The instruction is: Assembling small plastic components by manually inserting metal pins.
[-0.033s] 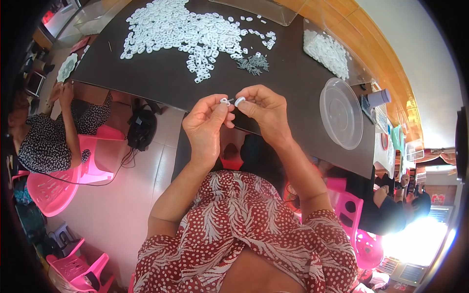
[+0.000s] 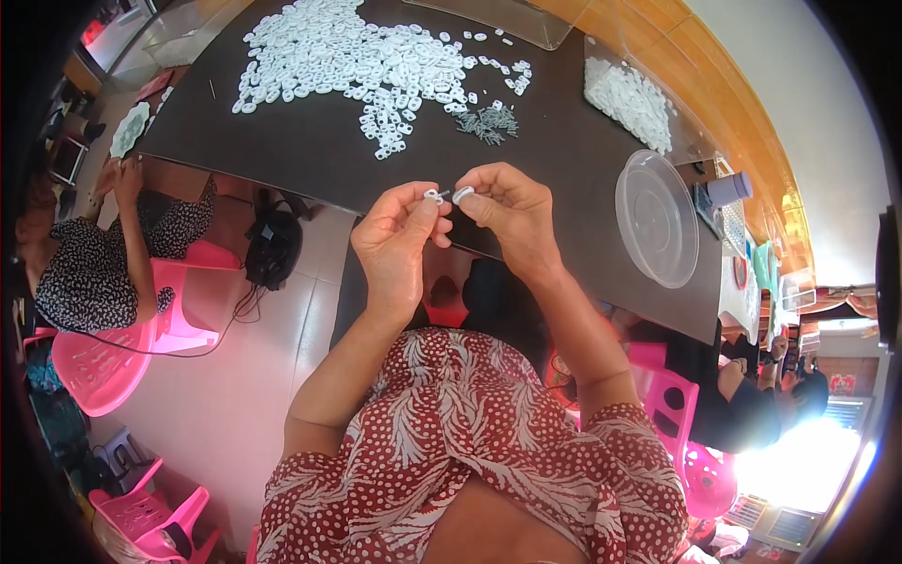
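Observation:
Just above the table's near edge, my left hand (image 2: 399,235) pinches a small white plastic piece (image 2: 432,195) with a thin dark pin sticking out of it toward the right. My right hand (image 2: 507,211) grips an oval white plastic piece (image 2: 462,195) between thumb and fingers. The two pieces face each other across a narrow gap, with the pin between them. Farther back on the dark table (image 2: 310,155) spreads a big heap of similar white pieces (image 2: 348,56). Beside it lies a small pile of grey pins (image 2: 489,124).
On the right stand a clear bin of translucent pieces (image 2: 628,103), a round clear lid (image 2: 656,221) and a purple-capped container (image 2: 728,188). A clear tray (image 2: 512,17) is at the back. Another person (image 2: 94,263) sits at left by pink chairs (image 2: 103,362); someone else is at right.
The oval white piece in my right hand has tilted slightly. My left hand looks still.

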{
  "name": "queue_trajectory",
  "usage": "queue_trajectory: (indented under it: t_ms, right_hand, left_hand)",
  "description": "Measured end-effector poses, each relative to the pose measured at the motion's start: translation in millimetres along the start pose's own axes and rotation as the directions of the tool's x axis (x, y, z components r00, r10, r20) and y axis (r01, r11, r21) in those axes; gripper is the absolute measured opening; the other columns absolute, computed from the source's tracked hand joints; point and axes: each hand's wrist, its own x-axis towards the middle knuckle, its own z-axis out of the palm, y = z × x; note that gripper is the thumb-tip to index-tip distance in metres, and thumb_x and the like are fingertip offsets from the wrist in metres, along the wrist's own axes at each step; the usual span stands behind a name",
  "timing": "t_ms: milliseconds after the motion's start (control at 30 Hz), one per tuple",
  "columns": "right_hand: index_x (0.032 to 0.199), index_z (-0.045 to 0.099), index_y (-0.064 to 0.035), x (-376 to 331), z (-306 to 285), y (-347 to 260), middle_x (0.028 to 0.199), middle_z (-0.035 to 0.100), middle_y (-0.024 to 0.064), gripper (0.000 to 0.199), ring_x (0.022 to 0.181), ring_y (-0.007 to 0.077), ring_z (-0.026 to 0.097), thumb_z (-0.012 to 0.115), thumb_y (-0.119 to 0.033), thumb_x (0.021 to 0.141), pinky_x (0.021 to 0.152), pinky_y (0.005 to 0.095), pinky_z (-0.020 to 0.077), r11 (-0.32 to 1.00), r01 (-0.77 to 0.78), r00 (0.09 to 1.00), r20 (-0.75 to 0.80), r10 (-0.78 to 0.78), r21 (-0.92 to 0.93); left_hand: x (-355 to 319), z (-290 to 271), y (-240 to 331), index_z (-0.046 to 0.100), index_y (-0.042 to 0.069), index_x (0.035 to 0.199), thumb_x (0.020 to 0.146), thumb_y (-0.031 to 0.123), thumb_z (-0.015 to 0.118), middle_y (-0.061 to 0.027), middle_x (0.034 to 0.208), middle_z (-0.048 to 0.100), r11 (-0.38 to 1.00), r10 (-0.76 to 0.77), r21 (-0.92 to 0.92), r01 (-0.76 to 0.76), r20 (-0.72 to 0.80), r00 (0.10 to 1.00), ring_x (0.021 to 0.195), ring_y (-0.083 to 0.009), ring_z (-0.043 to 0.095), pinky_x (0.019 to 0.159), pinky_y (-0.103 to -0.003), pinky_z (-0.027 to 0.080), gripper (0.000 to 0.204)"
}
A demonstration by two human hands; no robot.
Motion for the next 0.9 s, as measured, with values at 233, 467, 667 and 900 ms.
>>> queue_trajectory:
  t_ms: [233,467,667,900]
  right_hand:
    - [0.097,0.063,0.0007,1.5,0.6,-2.4,0.079,0.064,0.0008,0.014,0.069,0.0036,0.055,0.062,-0.006,0.084,0.057,0.0175,0.0417,0.998,-0.050,0.998,0.036,0.052,-0.045]
    - [0.098,0.065,0.0008,4.2,-3.2,2.5,0.081,0.065,0.0015,0.016,0.070,0.0046,0.056,0.062,-0.006,0.083,0.058,0.0182,0.0411,0.998,-0.023,1.000,0.020,0.024,-0.065]
    - [0.098,0.065,0.0010,3.8,2.2,-0.5,0.080,0.065,0.0012,0.016,0.069,0.0045,0.056,0.062,-0.005,0.083,0.058,0.0183,0.0413,0.995,-0.049,0.999,-0.016,0.048,-0.084]
    - [0.095,0.065,0.0008,5.2,4.2,-1.1,0.079,0.065,0.0007,0.014,0.068,0.0042,0.055,0.062,-0.006,0.084,0.058,0.0177,0.0412,0.997,-0.046,0.999,-0.015,0.045,-0.066]
  left_hand:
    - [-0.6,-3.2,1.9,0.058,-0.006,0.102,0.088,0.002,0.057,-0.0108,0.085,0.063,1.000,-0.023,0.008,0.023,0.000,1.000,0.066,-0.0109,0.059,0.055,-0.021,0.048,0.016]
    - [-0.8,-1.9,1.6,0.058,-0.005,0.102,0.087,0.003,0.058,-0.0095,0.082,0.063,1.000,-0.007,0.022,0.007,-0.010,1.000,0.064,-0.0098,0.058,0.053,-0.020,0.047,0.017]
    - [-1.9,-2.1,1.2,0.057,-0.005,0.103,0.087,0.002,0.058,-0.0089,0.082,0.063,0.999,-0.007,0.031,0.007,-0.020,1.000,0.064,-0.0091,0.058,0.053,-0.019,0.046,0.017]
    - [-3.5,-2.0,-1.6,0.057,-0.003,0.104,0.087,0.001,0.057,-0.0070,0.082,0.063,0.999,0.005,0.049,-0.004,-0.025,1.000,0.066,-0.0071,0.057,0.054,-0.018,0.045,0.017]
